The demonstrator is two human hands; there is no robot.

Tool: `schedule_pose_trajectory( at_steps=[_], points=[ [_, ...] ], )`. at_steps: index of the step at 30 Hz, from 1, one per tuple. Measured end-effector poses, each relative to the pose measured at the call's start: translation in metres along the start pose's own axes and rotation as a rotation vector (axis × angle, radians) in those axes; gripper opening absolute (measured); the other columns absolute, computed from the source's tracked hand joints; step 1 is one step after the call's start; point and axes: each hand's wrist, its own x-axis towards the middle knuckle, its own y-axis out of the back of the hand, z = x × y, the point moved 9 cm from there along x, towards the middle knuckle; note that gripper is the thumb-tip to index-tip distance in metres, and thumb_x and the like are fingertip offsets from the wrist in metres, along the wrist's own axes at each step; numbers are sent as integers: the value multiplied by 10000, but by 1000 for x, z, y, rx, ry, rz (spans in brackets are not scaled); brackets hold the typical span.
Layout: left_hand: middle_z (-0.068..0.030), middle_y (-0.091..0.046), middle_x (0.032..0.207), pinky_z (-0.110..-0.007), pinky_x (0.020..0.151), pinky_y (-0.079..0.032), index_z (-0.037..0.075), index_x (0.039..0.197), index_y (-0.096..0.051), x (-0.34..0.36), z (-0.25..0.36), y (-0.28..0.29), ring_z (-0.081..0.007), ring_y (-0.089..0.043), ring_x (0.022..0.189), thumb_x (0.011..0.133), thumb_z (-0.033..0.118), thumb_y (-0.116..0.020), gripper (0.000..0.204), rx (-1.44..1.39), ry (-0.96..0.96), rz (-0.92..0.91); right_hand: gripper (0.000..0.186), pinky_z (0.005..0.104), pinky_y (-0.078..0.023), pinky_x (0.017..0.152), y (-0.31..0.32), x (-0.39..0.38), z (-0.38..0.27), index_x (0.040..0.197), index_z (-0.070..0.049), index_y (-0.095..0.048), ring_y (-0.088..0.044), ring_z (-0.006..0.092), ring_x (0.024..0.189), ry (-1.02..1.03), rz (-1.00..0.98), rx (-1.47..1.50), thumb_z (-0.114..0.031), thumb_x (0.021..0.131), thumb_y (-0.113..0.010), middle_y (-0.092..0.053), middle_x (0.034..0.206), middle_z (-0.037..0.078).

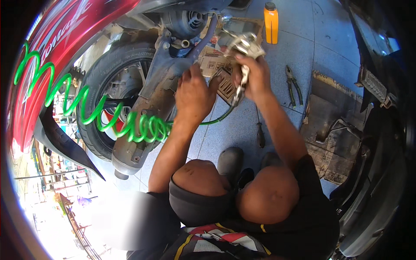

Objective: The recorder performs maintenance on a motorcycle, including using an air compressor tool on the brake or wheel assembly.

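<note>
My right hand (258, 76) is wrapped round the handle of a silver metal spray gun (245, 45). From the handle's lower end a green coiled air hose (99, 112) runs left across the view. Near the grey muffler (138, 117) of a red motorcycle, my left hand (193, 95) has its thumb apart from the fingers, and I see nothing in it. Between my hands a brown ribbed, rectangular piece (226, 86) shows beside the left thumb; whether the hand touches it I cannot tell.
The motorcycle's rear tyre (93, 99) stands left. An orange bottle (271, 24), pliers (294, 86) and a dark-handled screwdriver (260, 135) are on the blue tiles. Cardboard (211, 60) lies beyond my hands. Another cardboard sheet (325, 112) and a dark vehicle (377, 164) are right.
</note>
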Motion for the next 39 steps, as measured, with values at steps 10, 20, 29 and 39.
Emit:
schedule_pose_trajectory(
  at_steps=[10, 20, 29, 39],
  points=[
    [-163, -642, 708, -387, 566, -513, -43, 945, -504, -77, -16, -109, -258, -649, 567, 971, 280, -506, 324, -178, 19, -747, 154, 300, -450, 424, -24, 77, 70, 923, -5, -578, -518, 131, 490, -364, -158, -273, -97, 836, -667, -584, 736, 84],
    [-162, -644, 737, -360, 545, -514, -49, 978, -480, -93, -45, -147, -240, -648, 573, 982, 235, -464, 285, -238, 201, -795, 201, 359, -401, 359, -7, 83, 77, 798, 47, -587, -531, 181, 430, -263, 10, -515, -124, 844, -681, -527, 566, 87],
    [-154, -647, 746, -343, 548, -517, -63, 1062, -483, -91, -54, -153, -222, -648, 583, 976, 219, -476, 295, -287, 264, -767, 322, 397, -385, 365, -21, 84, 64, 650, 73, -577, -531, 245, 361, -137, -3, -705, -167, 847, -664, -526, 488, 133],
    [-157, -651, 760, -345, 572, -515, -79, 1088, -487, -90, -46, -145, -219, -651, 607, 974, 223, -480, 323, -320, 375, -794, 258, 388, -403, 422, -25, 92, 76, 769, 44, -557, -533, 209, 415, -104, -21, -921, -172, 870, -654, -523, 526, 107]
  ],
)
